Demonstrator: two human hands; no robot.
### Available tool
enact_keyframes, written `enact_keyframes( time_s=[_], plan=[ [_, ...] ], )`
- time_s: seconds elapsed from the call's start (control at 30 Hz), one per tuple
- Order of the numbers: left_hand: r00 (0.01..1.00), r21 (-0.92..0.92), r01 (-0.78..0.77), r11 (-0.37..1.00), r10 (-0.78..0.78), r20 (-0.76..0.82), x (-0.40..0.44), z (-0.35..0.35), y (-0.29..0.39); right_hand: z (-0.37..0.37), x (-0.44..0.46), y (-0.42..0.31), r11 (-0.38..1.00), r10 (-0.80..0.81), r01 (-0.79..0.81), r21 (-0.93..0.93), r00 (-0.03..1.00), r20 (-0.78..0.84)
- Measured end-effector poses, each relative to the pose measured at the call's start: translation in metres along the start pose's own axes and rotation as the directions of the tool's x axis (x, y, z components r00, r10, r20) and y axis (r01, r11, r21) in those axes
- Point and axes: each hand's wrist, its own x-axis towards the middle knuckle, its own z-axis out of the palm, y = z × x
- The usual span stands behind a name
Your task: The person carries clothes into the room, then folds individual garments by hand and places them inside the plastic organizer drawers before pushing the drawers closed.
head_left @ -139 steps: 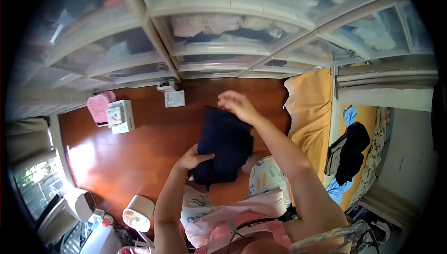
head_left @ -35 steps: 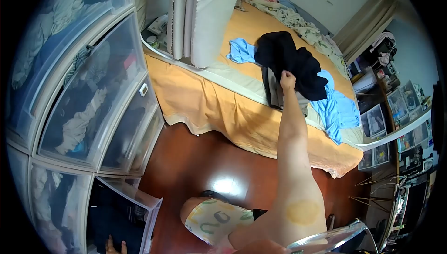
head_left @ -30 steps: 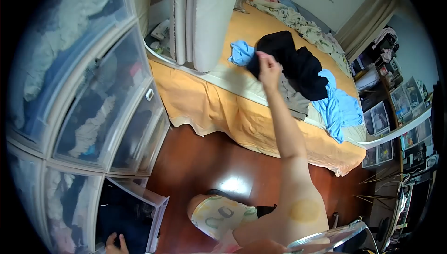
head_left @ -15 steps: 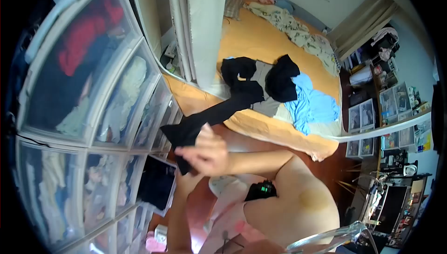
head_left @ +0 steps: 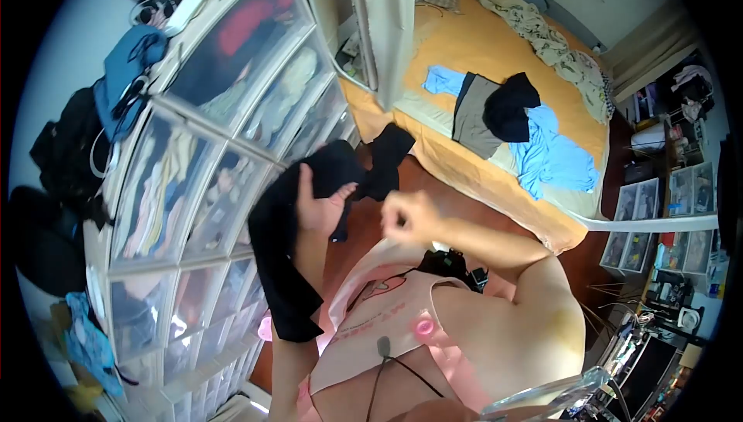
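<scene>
A long black garment [head_left: 282, 244] hangs in folds around my left hand [head_left: 321, 201] and forearm, one end dangling below the wrist. Cloth is gathered between the thumb and fingers of that hand, and another part of the garment sticks out beyond it toward the bed. My right hand [head_left: 410, 218] is just to the right, apart from the cloth, its fingers curled in with nothing visible in them. What kind of garment it is, I cannot tell.
On the bed [head_left: 449, 42] lie a grey garment [head_left: 476, 116], a black bundle [head_left: 512, 108] and light blue cloth [head_left: 553, 155]. Clear-fronted drawers [head_left: 155, 190] full of clothes stand close on the left. Beside them hang a black bag [head_left: 73, 143] and a blue cap [head_left: 128, 73].
The black garment has come off the bed and now drapes over my left arm. My right hand has moved right, away from the cloth. The view has shifted left.
</scene>
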Motion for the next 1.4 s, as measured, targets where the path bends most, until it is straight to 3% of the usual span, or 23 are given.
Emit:
enact_keyframes(
  time_s=[0.03, 0.07, 0.1, 0.17, 0.2, 0.23, 0.37, 0.43, 0.5, 0.57, 0.63, 0.7, 0.73, 0.8, 0.87, 0.9, 0.93, 0.97, 1.03, 1.23, 1.27, 1.37, 1.4],
  plan=[
    [0.995, -0.157, -0.042, 0.987, 0.055, 0.083, -0.023, 0.013, 0.019, 0.001, -0.009, 0.022, 0.969, -0.015, -0.010, -0.248, 0.995, -0.099],
    [0.992, -0.127, -0.105, 0.986, 0.114, 0.061, -0.048, 0.027, 0.034, 0.002, -0.021, 0.037, 0.892, 0.122, -0.133, -0.433, 0.991, -0.053],
    [0.982, -0.095, -0.176, 0.980, 0.181, 0.047, -0.070, 0.042, 0.048, 0.007, -0.033, 0.047, 0.804, 0.409, -0.330, -0.494, 0.911, 0.058],
    [0.958, -0.158, -0.286, 0.945, 0.283, -0.039, -0.114, 0.067, 0.068, 0.042, -0.066, 0.062, 0.830, 0.354, -0.186, -0.526, 0.904, 0.238],
    [0.954, -0.172, -0.284, 0.943, 0.296, 0.052, -0.135, 0.074, 0.076, 0.060, -0.068, 0.028, 0.834, 0.400, -0.202, -0.514, 0.862, 0.310],
    [0.944, -0.166, -0.304, 0.938, 0.321, 0.082, -0.154, 0.081, 0.082, 0.089, -0.074, 0.005, 0.848, 0.275, -0.131, -0.514, 0.938, 0.214],
    [0.911, -0.184, -0.374, 0.909, 0.397, 0.112, -0.210, 0.083, 0.097, 0.157, -0.060, -0.025, 0.953, 0.011, -0.075, -0.293, 0.977, -0.213],
    [0.886, -0.205, -0.413, 0.887, 0.444, 0.138, -0.230, 0.086, 0.106, 0.161, -0.043, -0.015, 0.942, -0.211, 0.169, -0.290, 0.970, -0.120],
    [0.880, -0.210, -0.446, 0.870, 0.469, 0.075, -0.245, 0.075, 0.122, 0.141, -0.038, -0.036, 0.991, 0.052, -0.080, 0.106, 0.968, 0.243],
    [0.832, 0.016, -0.551, 0.834, 0.551, -0.063, -0.252, 0.072, 0.146, 0.129, -0.032, -0.024, 0.915, 0.058, -0.267, 0.303, 0.829, 0.556],
    [0.767, 0.339, -0.575, 0.745, 0.635, -0.096, -0.246, 0.060, 0.163, 0.105, -0.018, -0.039, 0.940, 0.022, -0.266, 0.212, 0.670, 0.742],
    [0.864, 0.568, -0.288, 0.771, 0.465, -0.192, -0.212, -0.015, 0.173, 0.088, -0.023, -0.093, 0.761, 0.043, -0.517, 0.392, 0.643, 0.765],
    [0.911, 0.595, -0.134, 0.793, 0.335, -0.241, -0.219, 0.015, 0.140, 0.079, -0.024, -0.108, 0.693, 0.082, -0.540, 0.477, 0.717, 0.692],
    [0.864, 0.874, 0.201, 0.443, 0.341, -0.371, -0.210, -0.040, 0.089, 0.063, -0.017, -0.128, 0.470, 0.126, -0.580, 0.665, 0.790, 0.599],
    [0.999, 0.999, 0.044, -0.027, -0.030, -0.045, -0.233, -0.072, 0.049, 0.041, -0.012, -0.153, 0.142, -0.059, -0.640, 0.755, 0.756, 0.652],
    [1.000, 0.987, 0.014, 0.163, -0.022, -0.010, -0.259, -0.039, 0.028, 0.032, -0.013, -0.161, -0.057, -0.124, -0.678, 0.732, 0.733, 0.669],
    [0.990, 0.946, -0.095, 0.310, -0.068, 0.122, -0.279, -0.039, 0.016, 0.024, -0.012, -0.164, -0.110, -0.146, -0.626, 0.772, 0.778, 0.611],
    [0.996, 0.854, -0.048, 0.519, 0.086, 0.004, -0.289, -0.037, -0.011, 0.011, -0.008, -0.159, -0.176, -0.125, -0.682, 0.710, 0.731, 0.671],
    [0.991, 0.798, -0.089, 0.596, 0.131, 0.013, -0.280, -0.030, -0.029, 0.010, 0.006, -0.090, -0.140, -0.382, -0.586, 0.798, 0.776, 0.503],
    [0.915, 0.408, -0.357, 0.840, 0.402, -0.028, -0.277, -0.022, -0.048, -0.002, -0.007, -0.126, -0.108, -0.286, -0.652, 0.750, 0.743, 0.605],
    [0.897, 0.329, -0.400, 0.855, 0.440, -0.053, -0.280, -0.020, -0.054, -0.013, -0.004, -0.127, -0.085, -0.008, -0.803, 0.590, 0.593, 0.805],
    [0.843, 0.137, -0.499, 0.856, 0.516, -0.150, -0.284, -0.003, -0.060, -0.022, -0.005, -0.088, 0.175, 0.312, -0.868, 0.465, 0.497, 0.810],
    [0.837, 0.093, -0.502, 0.860, 0.510, -0.200, -0.289, 0.019, -0.059, -0.028, -0.009, -0.084, 0.535, 0.326, -0.711, 0.457, 0.673, 0.664]
  ],
)
